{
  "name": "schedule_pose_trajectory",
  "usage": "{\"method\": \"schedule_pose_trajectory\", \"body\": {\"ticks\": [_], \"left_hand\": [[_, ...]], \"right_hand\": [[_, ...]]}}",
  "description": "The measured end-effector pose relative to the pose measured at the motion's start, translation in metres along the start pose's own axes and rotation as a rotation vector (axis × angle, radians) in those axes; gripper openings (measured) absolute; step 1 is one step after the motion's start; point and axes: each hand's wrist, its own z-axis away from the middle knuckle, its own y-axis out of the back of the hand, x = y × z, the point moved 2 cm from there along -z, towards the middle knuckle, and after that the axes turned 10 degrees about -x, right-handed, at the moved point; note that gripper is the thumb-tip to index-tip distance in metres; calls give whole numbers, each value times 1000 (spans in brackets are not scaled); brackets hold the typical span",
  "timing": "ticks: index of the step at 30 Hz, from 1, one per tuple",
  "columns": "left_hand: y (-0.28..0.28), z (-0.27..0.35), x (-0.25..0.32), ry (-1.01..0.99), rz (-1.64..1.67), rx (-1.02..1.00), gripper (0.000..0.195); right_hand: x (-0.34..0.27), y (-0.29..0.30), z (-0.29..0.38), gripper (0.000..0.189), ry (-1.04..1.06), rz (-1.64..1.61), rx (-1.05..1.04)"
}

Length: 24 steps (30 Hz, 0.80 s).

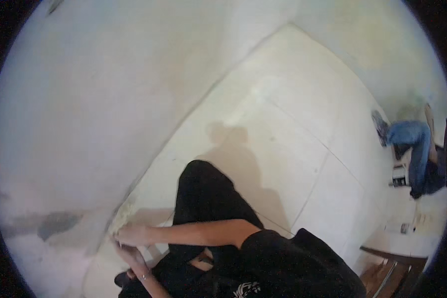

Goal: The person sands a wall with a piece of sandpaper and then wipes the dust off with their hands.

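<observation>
My right hand (132,235) reaches across my bent knee to the foot of the wall at the lower left. Close against it is my left hand (131,256), with a metallic band (143,277) on its wrist. The fingers of both hands meet low by the wall, and blur hides their exact pose. A tiny pale bit shows at the fingertips, too indistinct to name. Just beyond the hands, a pale, rough-looking patch of loose material (124,214) lies along the joint between floor and wall.
A stained, light-coloured wall (134,93) rises along the left. Pale floor tiles (283,149) carry my shadow. At the far right sits another person in blue jeans (413,134), with a white container (399,176) beside them. A dark wooden piece of furniture (395,266) stands at the lower right.
</observation>
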Motion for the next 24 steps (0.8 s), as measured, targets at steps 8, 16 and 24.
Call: {"method": "schedule_pose_trajectory", "body": {"ticks": [8, 16, 24], "left_hand": [[15, -4, -3, -280, -330, -34, 47], [-73, 40, 29, -302, -378, 267, 48], [-77, 52, 50, -345, -666, 291, 51]], "right_hand": [[11, -25, -17, 22, -61, 106, 144], [35, -27, -31, 29, -7, -366, 64], [4, 43, 11, 40, 7, -790, -120]]}}
